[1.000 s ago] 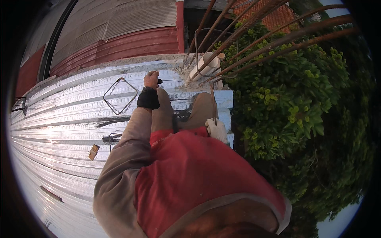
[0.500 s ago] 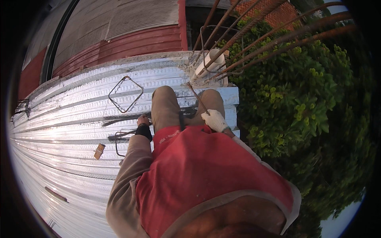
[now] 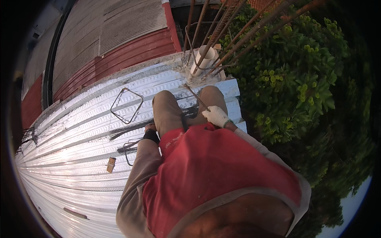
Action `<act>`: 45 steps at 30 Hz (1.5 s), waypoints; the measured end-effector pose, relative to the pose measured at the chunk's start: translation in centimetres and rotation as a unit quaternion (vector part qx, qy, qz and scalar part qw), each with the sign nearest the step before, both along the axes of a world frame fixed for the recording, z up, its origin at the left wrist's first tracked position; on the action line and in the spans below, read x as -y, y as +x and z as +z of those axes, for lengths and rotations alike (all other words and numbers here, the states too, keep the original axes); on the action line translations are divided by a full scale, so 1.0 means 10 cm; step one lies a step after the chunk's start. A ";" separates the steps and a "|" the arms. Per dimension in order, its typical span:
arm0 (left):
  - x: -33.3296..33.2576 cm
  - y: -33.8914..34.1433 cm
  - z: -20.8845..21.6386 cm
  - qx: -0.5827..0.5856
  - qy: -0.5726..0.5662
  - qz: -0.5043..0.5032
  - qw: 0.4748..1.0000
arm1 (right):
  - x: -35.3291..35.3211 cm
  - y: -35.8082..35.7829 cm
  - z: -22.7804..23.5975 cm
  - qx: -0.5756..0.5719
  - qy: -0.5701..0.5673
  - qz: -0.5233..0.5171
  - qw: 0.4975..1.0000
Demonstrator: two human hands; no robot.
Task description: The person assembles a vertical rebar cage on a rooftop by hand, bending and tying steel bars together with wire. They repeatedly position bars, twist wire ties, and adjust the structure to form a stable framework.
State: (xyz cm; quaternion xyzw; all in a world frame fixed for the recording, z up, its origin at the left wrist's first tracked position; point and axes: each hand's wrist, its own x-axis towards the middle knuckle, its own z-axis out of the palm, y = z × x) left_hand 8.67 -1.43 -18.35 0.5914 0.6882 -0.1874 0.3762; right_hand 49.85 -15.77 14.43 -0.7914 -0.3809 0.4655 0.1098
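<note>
My right hand, in a white knit glove, is closed round a thin brownish metal rod. The rod slants forward and left between my knees, its far tip above the metal decking. My left hand is bare, with a dark band at the wrist, and is low beside my left thigh. It is at a bundle of dark thin wires on the decking. Thigh and wrist hide most of its fingers, so whether it grips the wires cannot be told. The bundle passes behind my legs.
Ribbed metal decking carries a square bent-bar stirrup, a second stirrup, a small yellowish block and a short dark bar. Ahead, rusty rebars rise beside a white pipe. Leafy branches border the right edge.
The view has turned slightly, shifting the decking and stirrups. My left hand has drawn closer to my thigh and shows less. The right hand keeps hold of the rod.
</note>
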 end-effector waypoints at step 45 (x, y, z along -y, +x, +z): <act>-1.76 2.43 2.82 0.478 0.240 -0.012 0.845 | -1.07 -0.67 -1.47 0.043 -0.148 0.069 0.986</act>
